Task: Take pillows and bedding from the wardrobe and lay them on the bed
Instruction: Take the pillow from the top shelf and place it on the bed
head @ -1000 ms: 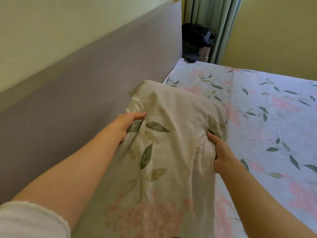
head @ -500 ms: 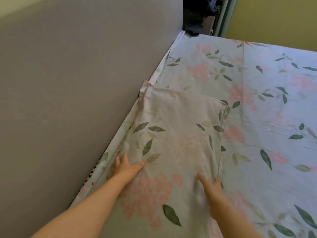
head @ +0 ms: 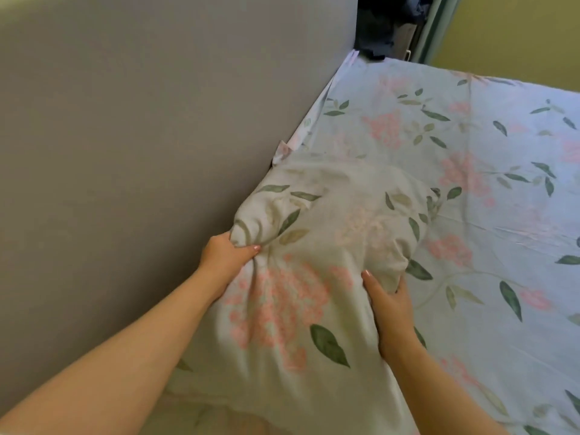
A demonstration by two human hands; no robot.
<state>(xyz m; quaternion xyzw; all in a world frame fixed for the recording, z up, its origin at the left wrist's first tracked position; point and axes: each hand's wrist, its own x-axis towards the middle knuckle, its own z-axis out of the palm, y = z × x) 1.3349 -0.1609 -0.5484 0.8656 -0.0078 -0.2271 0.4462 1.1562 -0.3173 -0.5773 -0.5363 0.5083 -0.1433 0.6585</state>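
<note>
Floral bed (head: pixel 470 215) beside grey headboard (head: pixel 141 152): pillow (head: pixel 329 240) lies against it, left hand (head: pixel 224 252) bunching its edge, right hand (head: pixel 390 312) clasping the opposite side. Soft, light; grip both sides.

A grey upholstered headboard (head: pixel 150 158) is filling the view from 9 to 11 o'clock. A pile of dark clothing (head: pixel 381 29) is sitting at 12 o'clock, a pale green curtain (head: pixel 434 29) is hanging just beside it, and a yellow-green wall (head: pixel 514 36) is showing at 1 o'clock.
</note>
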